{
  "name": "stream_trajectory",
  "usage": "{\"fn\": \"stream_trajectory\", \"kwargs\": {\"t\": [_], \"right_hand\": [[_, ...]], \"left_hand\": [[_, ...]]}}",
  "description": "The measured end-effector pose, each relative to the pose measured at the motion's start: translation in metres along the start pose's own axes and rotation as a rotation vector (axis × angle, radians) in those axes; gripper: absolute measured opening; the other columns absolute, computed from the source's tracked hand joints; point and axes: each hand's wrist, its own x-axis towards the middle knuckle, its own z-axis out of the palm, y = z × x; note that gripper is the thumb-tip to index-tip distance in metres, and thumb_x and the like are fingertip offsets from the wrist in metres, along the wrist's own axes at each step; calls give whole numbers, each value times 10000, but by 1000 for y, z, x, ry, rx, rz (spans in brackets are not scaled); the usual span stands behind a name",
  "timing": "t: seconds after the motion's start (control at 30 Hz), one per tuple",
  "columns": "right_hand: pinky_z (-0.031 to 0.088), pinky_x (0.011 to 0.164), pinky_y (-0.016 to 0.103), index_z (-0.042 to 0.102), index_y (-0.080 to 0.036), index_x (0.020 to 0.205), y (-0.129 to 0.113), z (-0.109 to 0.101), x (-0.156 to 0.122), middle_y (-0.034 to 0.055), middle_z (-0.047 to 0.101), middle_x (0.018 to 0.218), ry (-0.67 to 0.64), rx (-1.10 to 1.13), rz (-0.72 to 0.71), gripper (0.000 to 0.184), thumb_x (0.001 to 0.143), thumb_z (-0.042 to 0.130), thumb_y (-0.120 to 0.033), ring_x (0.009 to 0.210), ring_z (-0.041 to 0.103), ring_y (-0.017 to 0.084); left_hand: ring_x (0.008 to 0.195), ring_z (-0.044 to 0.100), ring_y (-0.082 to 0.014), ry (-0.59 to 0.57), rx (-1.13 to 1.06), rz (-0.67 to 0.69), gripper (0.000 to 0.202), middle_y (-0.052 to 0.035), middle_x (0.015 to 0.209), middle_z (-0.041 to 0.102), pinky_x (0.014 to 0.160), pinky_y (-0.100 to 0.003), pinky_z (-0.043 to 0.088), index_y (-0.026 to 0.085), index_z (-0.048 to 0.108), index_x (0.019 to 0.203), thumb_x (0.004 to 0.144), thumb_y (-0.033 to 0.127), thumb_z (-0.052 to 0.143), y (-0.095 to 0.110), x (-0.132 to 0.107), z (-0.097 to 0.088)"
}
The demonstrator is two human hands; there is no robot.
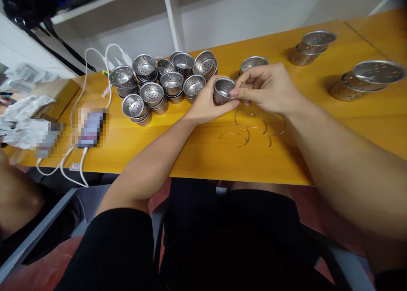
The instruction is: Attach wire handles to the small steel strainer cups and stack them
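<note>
A small perforated metal cup (222, 87) sits in my left hand (205, 102), its opening tilted up and the fingers wrapped round its side. My right hand (267, 87) is closed in a pinch at the cup's right rim. Whatever lies between its thumb and fingertips is too small or hidden to make out. Several thin curved metal wires (251, 128) lie loose on the table just below my hands. Behind the right hand stands another perforated cup (253, 62), partly covered by the fingers.
Many perforated cups (171, 83) stand stacked in a group left of my hands. More stacked cups (318, 39) are at the right. A phone (92, 128) with white cables lies on the yellow table (197, 155). Crumpled plastic bags (22, 117) are at far left, near another person's limb.
</note>
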Motion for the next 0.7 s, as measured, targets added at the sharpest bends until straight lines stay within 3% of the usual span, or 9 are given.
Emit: {"fn": "stream_trajectory", "kwargs": {"t": [0.1,0.23,0.4,0.57,0.7], "right_hand": [[506,575,417,844,-349,974,2,-1,0,17,742,811,63,-23,-94,621,793,1030,-913,587,541,190],[579,716,429,838,-336,1150,9,-5,1,64,817,1094,208,-156,-205,394,1009,927,-692,723,646,201],[665,814,477,847,-324,1245,17,-11,0,106,767,1218,144,-455,-372,289,1068,835,-553,915,733,270],[744,903,538,827,-426,1334,14,-10,-4,91,798,1314,151,-551,-256,288,1081,836,-562,1036,797,331],[742,916,550,822,-378,1305,13,-11,-3,109,791,1265,148,-571,-303,272,1091,799,-546,1029,793,334]], "left_hand": [[1436,788,-339,30,-20,-15,866,-144,1475,782,1354,-640,587,225,592,1568,995,803,887,-1,0,1],[1470,778,-338,44,-45,-11,1032,-158,1534,761,1371,-612,575,249,504,1683,973,927,822,-17,3,3],[1639,672,-381,12,9,19,1094,-174,1661,677,1466,-657,451,288,343,1813,1029,966,695,-34,4,3],[1636,675,-381,22,18,26,1126,-186,1708,643,1453,-631,471,304,299,1836,1023,976,693,-35,3,0],[1628,687,-378,27,30,28,1135,-194,1728,635,1426,-634,505,318,261,1872,1039,980,656,-33,3,1]]}}
